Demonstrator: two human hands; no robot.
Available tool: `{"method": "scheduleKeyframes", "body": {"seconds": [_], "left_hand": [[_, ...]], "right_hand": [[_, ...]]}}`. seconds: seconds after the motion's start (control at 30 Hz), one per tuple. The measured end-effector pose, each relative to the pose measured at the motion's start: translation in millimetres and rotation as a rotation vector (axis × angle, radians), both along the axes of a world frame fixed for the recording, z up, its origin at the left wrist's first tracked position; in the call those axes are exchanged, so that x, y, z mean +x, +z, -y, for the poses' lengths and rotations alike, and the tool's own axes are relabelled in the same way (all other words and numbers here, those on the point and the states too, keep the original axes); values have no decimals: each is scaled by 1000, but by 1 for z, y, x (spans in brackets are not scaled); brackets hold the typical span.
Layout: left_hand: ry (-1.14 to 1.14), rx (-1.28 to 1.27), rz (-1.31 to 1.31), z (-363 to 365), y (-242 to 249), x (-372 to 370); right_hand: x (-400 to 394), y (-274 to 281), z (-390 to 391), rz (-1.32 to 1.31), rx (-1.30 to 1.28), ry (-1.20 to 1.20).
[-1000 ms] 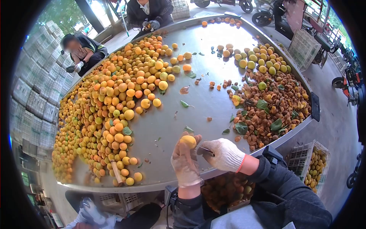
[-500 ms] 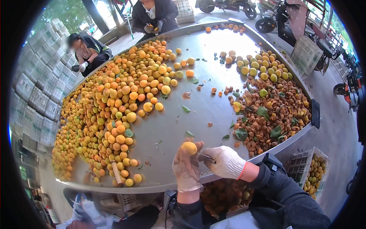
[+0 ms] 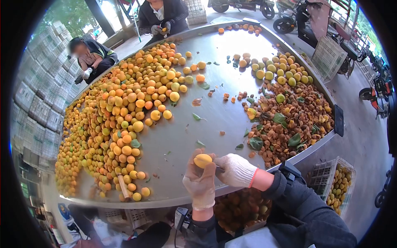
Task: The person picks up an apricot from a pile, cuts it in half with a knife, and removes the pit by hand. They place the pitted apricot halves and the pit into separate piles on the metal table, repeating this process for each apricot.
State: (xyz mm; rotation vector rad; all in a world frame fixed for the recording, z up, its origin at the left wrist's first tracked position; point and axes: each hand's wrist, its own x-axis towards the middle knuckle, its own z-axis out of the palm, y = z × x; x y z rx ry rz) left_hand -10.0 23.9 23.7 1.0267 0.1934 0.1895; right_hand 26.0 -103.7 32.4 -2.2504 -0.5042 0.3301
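Over the near edge of the table, my gloved left hand (image 3: 200,184) holds a yellow-orange apricot (image 3: 203,160) between thumb and fingers. A dark line like a cut runs along the fruit's upper face. My right hand (image 3: 236,168), in a white knit glove, is closed around a small knife (image 3: 219,168). Only a short dark stretch of the knife shows; its tip end is hidden at the apricot and my left fingers. Left of my hands spreads a large heap of whole apricots (image 3: 124,111). To the right lies a pile of brown pits and scraps (image 3: 281,128) mixed with green leaves.
The metal table (image 3: 178,144) has a raised rim. A wooden stick (image 3: 123,186) lies at the heap's near end. Crates of fruit stand below, one a white crate (image 3: 320,177) at right. Two people work across the table; another sits at lower left. Scooters (image 3: 306,25) stand behind.
My right hand has moved in against the apricot, which is now turned and shows a dark line. Both hands sit slightly further left in view. The view has shifted a little.
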Motion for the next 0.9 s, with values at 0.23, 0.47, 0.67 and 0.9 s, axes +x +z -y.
{"method": "scheduleKeyframes", "body": {"seconds": [0.23,0.47,0.67,0.9], "left_hand": [[-187,374,17,-14,2,-1],[-246,192,23,-15,1,4],[-133,118,4,-6,-8,10],[-60,51,-10,2,-6,16]], "right_hand": [[8,-7,13,-520,405,239],[4,-4,9,-425,245,119],[-8,5,1,-10,4,-144],[9,-2,1,-137,-16,-48]]}}
